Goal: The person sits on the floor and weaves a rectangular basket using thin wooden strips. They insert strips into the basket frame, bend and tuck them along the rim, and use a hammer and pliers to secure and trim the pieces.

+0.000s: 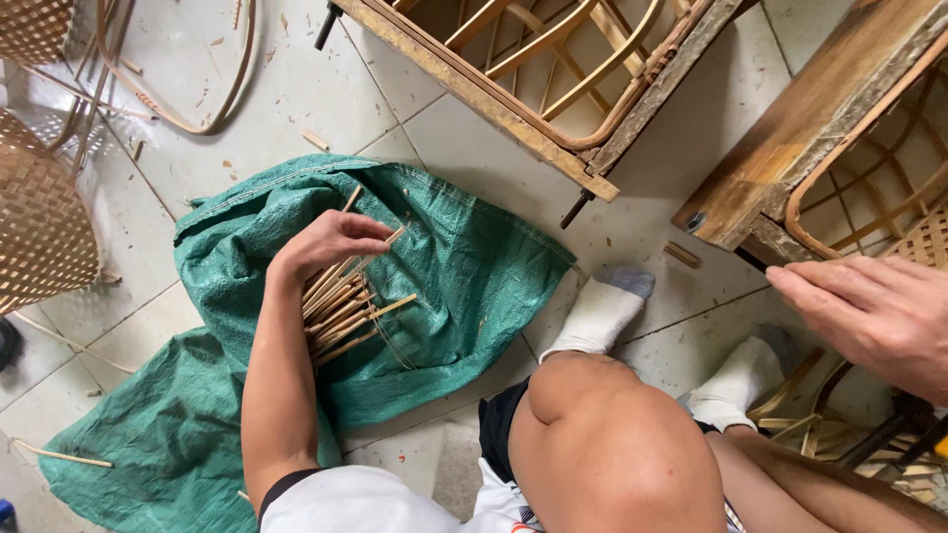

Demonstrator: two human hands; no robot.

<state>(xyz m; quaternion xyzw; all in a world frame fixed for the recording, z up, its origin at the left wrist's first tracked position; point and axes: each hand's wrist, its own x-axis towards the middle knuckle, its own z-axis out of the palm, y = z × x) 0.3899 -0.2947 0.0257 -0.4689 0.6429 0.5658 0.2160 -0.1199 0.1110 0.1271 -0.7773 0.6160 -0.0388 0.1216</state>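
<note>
Left hand (331, 242) reaches into the green sack (464, 266) on the floor, fingers curled around the upper ends of a bundle of sticks (346, 314); their long axis runs from lower left to upper right. Right hand (874, 311) rests open, holding nothing, well apart beside the wooden frame (790, 128)

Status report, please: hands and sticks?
Left hand on bundle of thin sticks in green sack. Right hand open, near wooden frame. Nothing between.
</note>
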